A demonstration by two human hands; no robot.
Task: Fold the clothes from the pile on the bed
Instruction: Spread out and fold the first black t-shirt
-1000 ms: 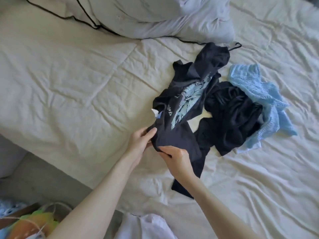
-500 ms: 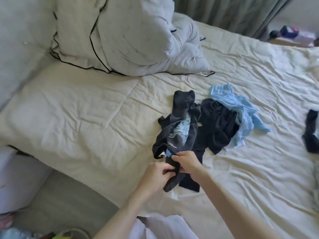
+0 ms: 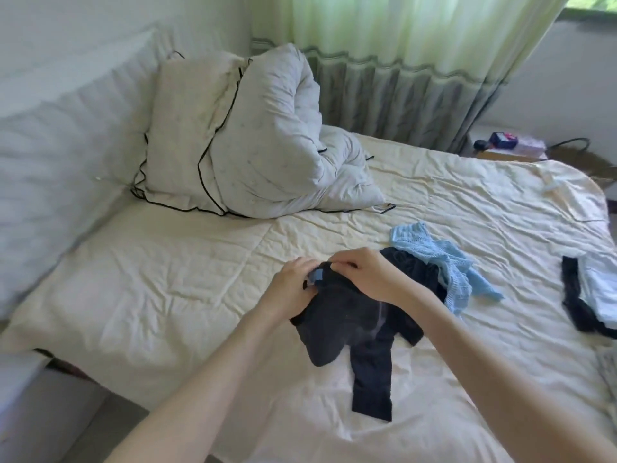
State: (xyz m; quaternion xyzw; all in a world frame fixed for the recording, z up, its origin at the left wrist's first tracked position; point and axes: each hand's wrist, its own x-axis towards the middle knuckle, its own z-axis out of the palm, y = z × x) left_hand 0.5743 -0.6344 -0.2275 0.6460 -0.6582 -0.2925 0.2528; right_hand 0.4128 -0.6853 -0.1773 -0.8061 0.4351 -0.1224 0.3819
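Currently logged, item one: dark shirt [image 3: 347, 315], held up at its top edge over the bed [image 3: 167, 279], lower part draped onto the sheet. Left hand [image 3: 293, 289] pinches the edge beside a small blue tag [image 3: 316, 275]; right hand [image 3: 370, 279] pinches the same edge just beside it, fingers curled over the cloth. Both hands are closed on fabric, neither is free.

Item two, orientation: I read the shirt's long axis as running from the held edge toward me, the tag end pointing away toward the pillow [image 3: 240, 135], a narrow dark strip trailing nearest me. Whether that strip is a sleeve or the hem I cannot say; the cloth is bunched.

Item three, risks: the two grips sit close together, so the shirt hangs in a clump; spreading it from here could leave it twisted or inside out. Its right side lies against the pile [image 3: 414, 272], black cloth and blue knit [image 3: 444, 262], and a lift could drag those along.
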